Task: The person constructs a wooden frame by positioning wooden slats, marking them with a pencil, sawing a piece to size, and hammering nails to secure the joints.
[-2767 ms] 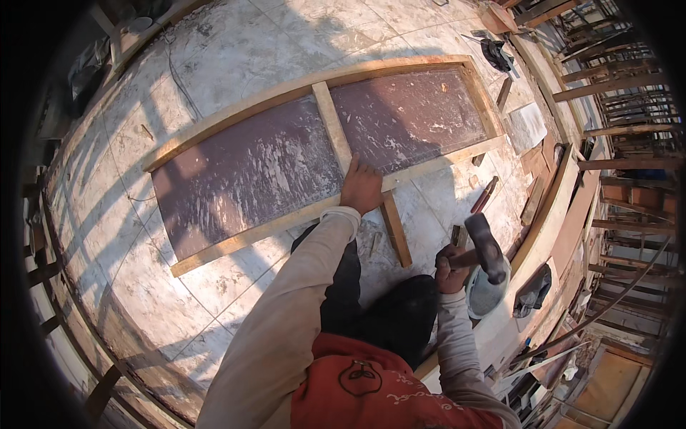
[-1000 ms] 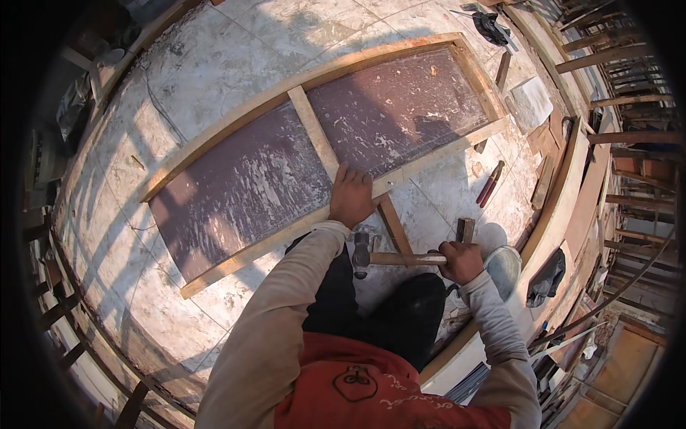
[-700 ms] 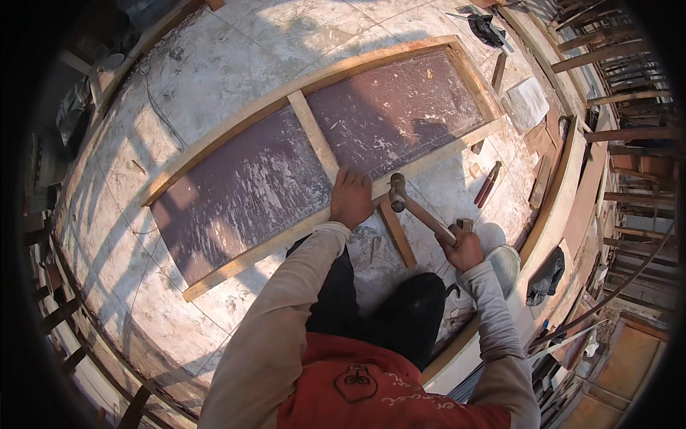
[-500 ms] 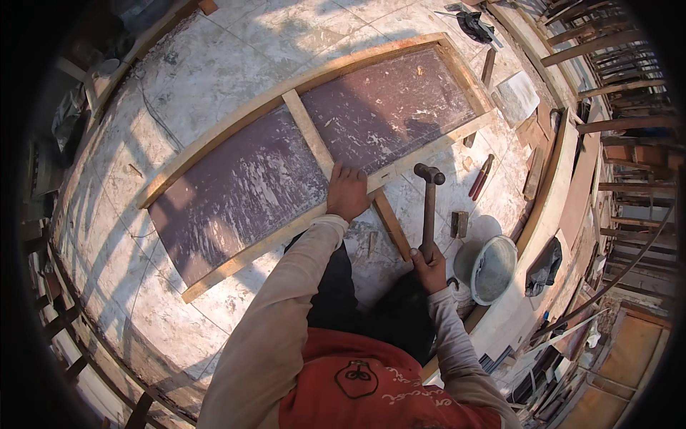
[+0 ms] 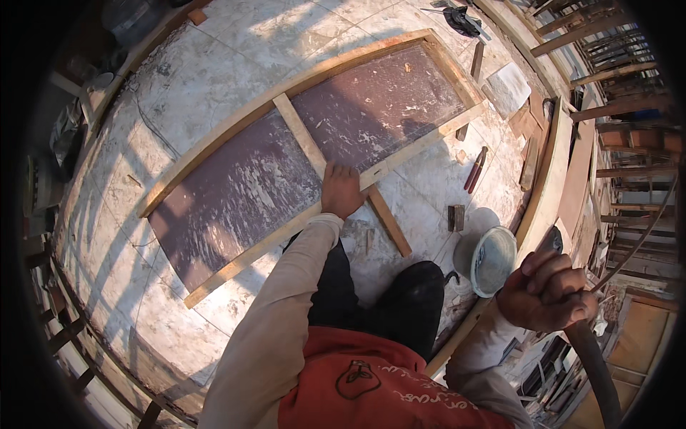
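Observation:
A long wooden frame (image 5: pixel 421 146) backed by a scuffed purple-brown panel (image 5: pixel 246 189) lies across the floor. My left hand (image 5: pixel 341 190) is closed over its near rail, where the crosspiece (image 5: pixel 300 137) meets it. Raised at the right, my right hand (image 5: pixel 547 292) is wrapped round the handle of a hammer (image 5: pixel 599 372). The handle points down toward the lower right edge; its head is out of sight. A loose wooden strip (image 5: pixel 389 223) sticks out from the near rail, just right of my left hand.
Right of my knees stands a pale bucket (image 5: pixel 493 264), with a small wood block (image 5: pixel 456 218) near it. Red-handled pliers (image 5: pixel 475 170) lie beyond. A long timber beam (image 5: pixel 539 196) borders the right side. At the far right rest a white slab (image 5: pixel 507 89) and a black bag (image 5: pixel 461 21).
My right hand has swung the hammer up and out to the right, from upright before my knees to a raised position. The left hand keeps its hold on the frame.

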A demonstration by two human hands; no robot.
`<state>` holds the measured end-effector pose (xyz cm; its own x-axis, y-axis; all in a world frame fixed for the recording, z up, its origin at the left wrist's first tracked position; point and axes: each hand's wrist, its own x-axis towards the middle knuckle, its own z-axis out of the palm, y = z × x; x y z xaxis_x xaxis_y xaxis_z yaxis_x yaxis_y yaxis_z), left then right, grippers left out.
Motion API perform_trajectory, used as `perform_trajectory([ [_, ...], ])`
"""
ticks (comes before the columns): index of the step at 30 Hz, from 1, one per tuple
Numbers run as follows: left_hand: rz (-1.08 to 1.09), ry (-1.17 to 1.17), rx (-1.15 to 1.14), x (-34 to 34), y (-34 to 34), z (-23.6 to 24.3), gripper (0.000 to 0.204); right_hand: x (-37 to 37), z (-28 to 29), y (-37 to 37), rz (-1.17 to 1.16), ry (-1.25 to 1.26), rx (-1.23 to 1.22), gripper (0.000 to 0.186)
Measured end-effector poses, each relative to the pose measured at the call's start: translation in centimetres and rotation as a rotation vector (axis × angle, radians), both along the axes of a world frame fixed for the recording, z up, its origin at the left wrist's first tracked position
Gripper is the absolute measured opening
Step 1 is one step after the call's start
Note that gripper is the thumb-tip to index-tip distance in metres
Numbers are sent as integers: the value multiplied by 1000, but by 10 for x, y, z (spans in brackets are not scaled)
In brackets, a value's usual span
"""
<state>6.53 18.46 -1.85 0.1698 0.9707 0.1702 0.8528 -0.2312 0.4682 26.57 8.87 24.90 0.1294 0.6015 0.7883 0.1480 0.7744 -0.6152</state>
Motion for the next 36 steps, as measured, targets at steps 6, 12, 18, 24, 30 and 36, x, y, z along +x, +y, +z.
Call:
perform_trajectory([
  [6,21,-9,57,-11,8,10,48,-31,-112,-23,-189,-364,-1291,34],
  [12,5,-13,16,-6,-6,-3,44,0,81,16,42,217,-769,35],
  [18,-1,-12,-4,-2,12,-6,48,-19,18,23,6,47,-160,32],
  [24,-22,122,-12,-3,1,-11,51,-36,-65,13,-227,-141,-1507,36],
  [30,3,97,-116,-7,-4,-12,47,15,96,54,33,71,-494,34],
  [36,-30,65,-10,0,16,-4,46,-17,-77,0,-245,-194,-778,35],
])
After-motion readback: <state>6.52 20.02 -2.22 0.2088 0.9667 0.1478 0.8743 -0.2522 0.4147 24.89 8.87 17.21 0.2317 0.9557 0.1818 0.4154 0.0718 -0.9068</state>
